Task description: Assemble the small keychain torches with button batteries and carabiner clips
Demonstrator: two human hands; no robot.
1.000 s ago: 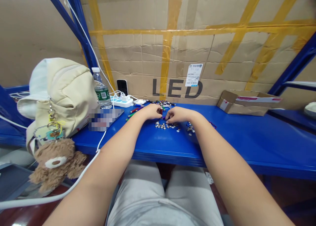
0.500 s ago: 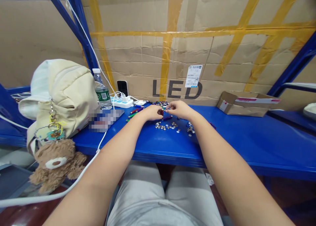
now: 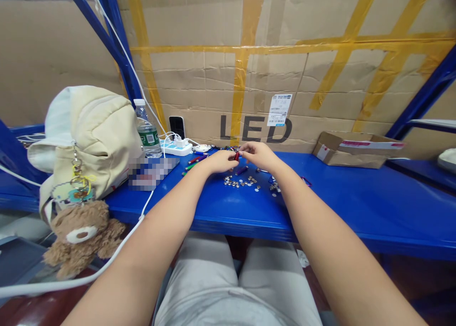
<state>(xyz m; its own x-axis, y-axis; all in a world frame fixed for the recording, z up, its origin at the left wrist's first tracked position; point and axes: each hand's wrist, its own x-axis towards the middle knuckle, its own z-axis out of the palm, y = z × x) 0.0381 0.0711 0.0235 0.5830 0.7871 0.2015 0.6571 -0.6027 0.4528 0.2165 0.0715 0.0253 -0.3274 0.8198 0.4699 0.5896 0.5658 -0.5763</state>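
Over the blue shelf top [image 3: 231, 207], my left hand [image 3: 223, 162] is closed on a small red tube [image 3: 237, 155], which looks like a mini flashlight body. My right hand [image 3: 260, 156] meets it from the other side, thumb and fingertips pinched at the tube's upper end. Just below them lies a purple tube [image 3: 242, 171]. Small round button cells [image 3: 233, 182] are scattered nearer me, with another cluster [image 3: 274, 187] beside my right forearm. More coloured tubes [image 3: 194, 162] lie left of my left hand. Small parts behind my hands are partly hidden.
To the left stand a cream backpack [image 3: 103, 141] with a teddy bear [image 3: 83, 236], a water bottle [image 3: 149, 136] and a power strip [image 3: 178, 148]. A white cable [image 3: 142, 217] crosses the front edge. An open cardboard box [image 3: 356, 157] sits at right, before a tall cardboard sheet [image 3: 199, 88].
My right fingertips have come in closer to my left hand and now touch the red tube. More of the tube shows, raised upright between both hands.
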